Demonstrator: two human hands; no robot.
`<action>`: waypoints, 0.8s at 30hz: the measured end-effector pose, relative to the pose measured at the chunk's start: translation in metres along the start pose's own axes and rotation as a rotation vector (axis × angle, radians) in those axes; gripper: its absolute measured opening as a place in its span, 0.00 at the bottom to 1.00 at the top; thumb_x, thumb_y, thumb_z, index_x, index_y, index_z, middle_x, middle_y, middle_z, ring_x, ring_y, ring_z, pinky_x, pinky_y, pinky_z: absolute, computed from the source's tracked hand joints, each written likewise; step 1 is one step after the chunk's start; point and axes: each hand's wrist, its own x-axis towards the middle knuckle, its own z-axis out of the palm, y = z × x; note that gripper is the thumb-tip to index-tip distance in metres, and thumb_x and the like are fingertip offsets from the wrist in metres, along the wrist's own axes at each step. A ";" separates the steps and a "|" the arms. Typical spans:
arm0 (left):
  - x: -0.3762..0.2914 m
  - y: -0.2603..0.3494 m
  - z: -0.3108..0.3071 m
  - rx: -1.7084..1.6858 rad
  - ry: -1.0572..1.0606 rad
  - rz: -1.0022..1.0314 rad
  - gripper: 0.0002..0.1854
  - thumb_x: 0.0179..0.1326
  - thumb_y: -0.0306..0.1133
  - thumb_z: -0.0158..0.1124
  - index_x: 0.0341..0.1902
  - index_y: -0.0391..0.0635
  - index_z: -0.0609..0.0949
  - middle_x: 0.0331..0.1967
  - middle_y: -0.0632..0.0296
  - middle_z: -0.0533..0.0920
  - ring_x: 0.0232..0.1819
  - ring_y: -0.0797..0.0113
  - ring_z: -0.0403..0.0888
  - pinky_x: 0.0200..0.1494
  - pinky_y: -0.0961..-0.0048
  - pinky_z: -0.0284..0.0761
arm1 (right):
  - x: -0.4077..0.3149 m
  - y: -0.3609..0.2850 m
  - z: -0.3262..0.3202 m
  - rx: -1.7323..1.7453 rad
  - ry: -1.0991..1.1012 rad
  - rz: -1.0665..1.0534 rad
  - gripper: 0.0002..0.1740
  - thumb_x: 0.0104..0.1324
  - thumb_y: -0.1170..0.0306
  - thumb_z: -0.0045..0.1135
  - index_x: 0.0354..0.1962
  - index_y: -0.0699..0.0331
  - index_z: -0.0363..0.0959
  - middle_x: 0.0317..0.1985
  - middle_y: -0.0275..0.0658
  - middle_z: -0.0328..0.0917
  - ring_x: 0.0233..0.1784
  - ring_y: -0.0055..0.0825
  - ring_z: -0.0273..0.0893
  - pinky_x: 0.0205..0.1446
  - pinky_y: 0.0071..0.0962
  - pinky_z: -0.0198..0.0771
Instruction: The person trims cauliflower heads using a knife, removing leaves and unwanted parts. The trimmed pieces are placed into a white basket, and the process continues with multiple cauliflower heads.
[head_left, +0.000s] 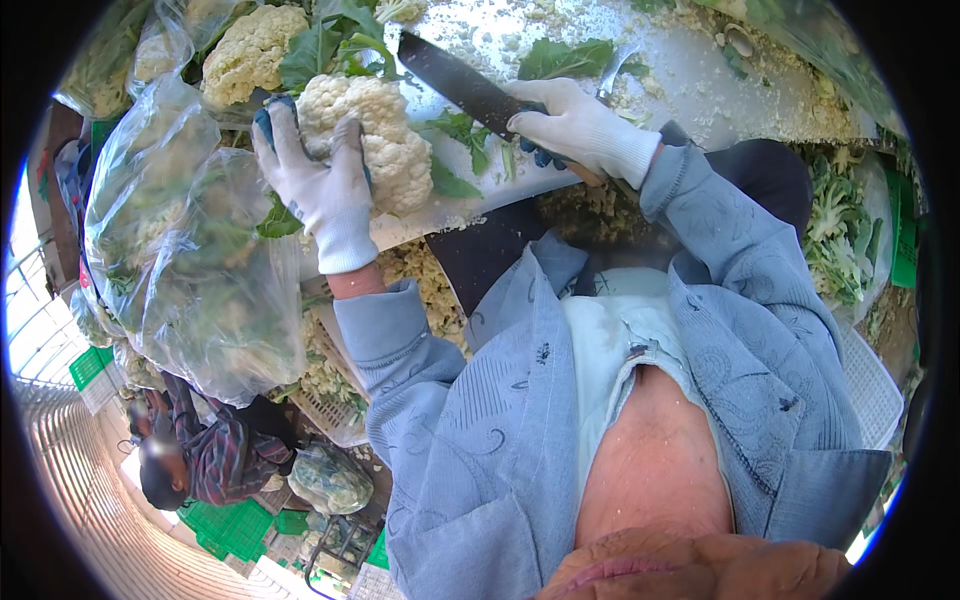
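My left hand (319, 176), in a white work glove with blue on its palm side, grips a cauliflower head (367, 135) at the near left edge of a white work surface (517, 184). A broad dark knife (461, 86) is in my right hand (566, 127), gloved alike; its blade points up and left, its tip close to the cauliflower. Green leaves (457, 142) lie under and beside the blade. A second cauliflower head (251, 56) rests beyond my left hand. Past my right hand lies a shiny metal tool (616, 69), partly hidden, next to a leaf (562, 58).
Clear plastic bags of cauliflower (202, 262) stand at the left. Crates with cauliflower pieces (330, 382) are below the surface. Trimmed stalks and leaves (844, 225) fill a bag at the right. A person in a striped shirt (232, 457) sits at the lower left near green crates (229, 525).
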 end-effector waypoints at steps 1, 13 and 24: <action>-0.004 -0.003 -0.001 0.007 -0.011 -0.087 0.39 0.57 0.37 0.74 0.70 0.38 0.69 0.71 0.41 0.63 0.71 0.46 0.63 0.73 0.58 0.60 | 0.006 0.002 0.004 -0.042 -0.025 0.020 0.31 0.66 0.62 0.53 0.63 0.71 0.69 0.51 0.55 0.81 0.53 0.38 0.81 0.59 0.32 0.73; -0.033 -0.037 0.040 -1.022 0.039 -0.324 0.31 0.72 0.42 0.53 0.74 0.47 0.60 0.69 0.53 0.67 0.69 0.55 0.69 0.69 0.55 0.69 | 0.000 -0.063 -0.005 -0.225 0.032 -0.231 0.29 0.65 0.65 0.49 0.64 0.62 0.68 0.37 0.52 0.84 0.40 0.39 0.85 0.48 0.37 0.80; 0.033 0.042 0.010 -0.985 0.013 -0.350 0.30 0.76 0.49 0.50 0.71 0.39 0.66 0.64 0.55 0.73 0.62 0.63 0.73 0.65 0.66 0.69 | -0.027 -0.057 -0.026 -0.530 0.107 -0.265 0.28 0.69 0.64 0.46 0.66 0.58 0.67 0.40 0.52 0.83 0.44 0.41 0.85 0.53 0.37 0.79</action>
